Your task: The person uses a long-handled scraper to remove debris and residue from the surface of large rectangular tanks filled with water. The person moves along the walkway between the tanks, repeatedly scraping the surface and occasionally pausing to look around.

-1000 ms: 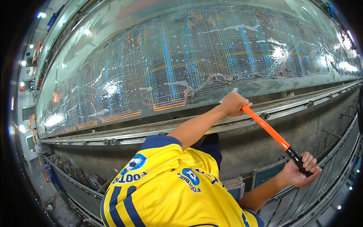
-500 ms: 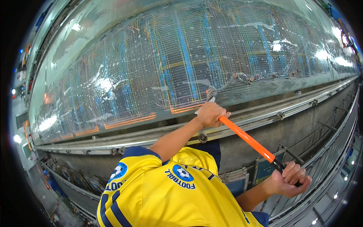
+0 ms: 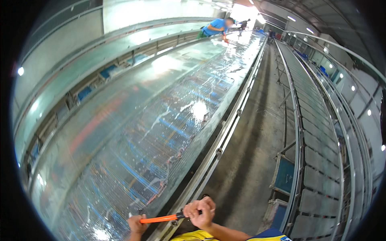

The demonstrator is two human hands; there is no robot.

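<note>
A long glassy table (image 3: pixel 104 104) stretches away on my left. Wet film with blue, orange and yellow printed lines (image 3: pixel 136 172) covers its near-side strip. Low in the view, my left hand (image 3: pixel 137 225) is closed around the front end of an orange-handled scraper (image 3: pixel 159 219), beside the table edge. My right hand (image 3: pixel 201 212) grips the black end of that handle, over the metal rail. The handle lies nearly level between both hands. My left hand hides the scraper's head. Crumpled residue (image 3: pixel 163 185) lies along the film's near margin.
A metal rail (image 3: pixel 219 152) with knobs runs beside the table. A concrete aisle (image 3: pixel 245 160) separates it from a second long table (image 3: pixel 317 193) on the right. Framed screens (image 3: pixel 284 174) stand under that one. A co-worker in blue (image 3: pixel 215 27) leans over the far end.
My view has swung up and along the table, bringing the aisle and co-workers into sight. Both hands still hold the scraper, now lower in view, its handle closer to level.
</note>
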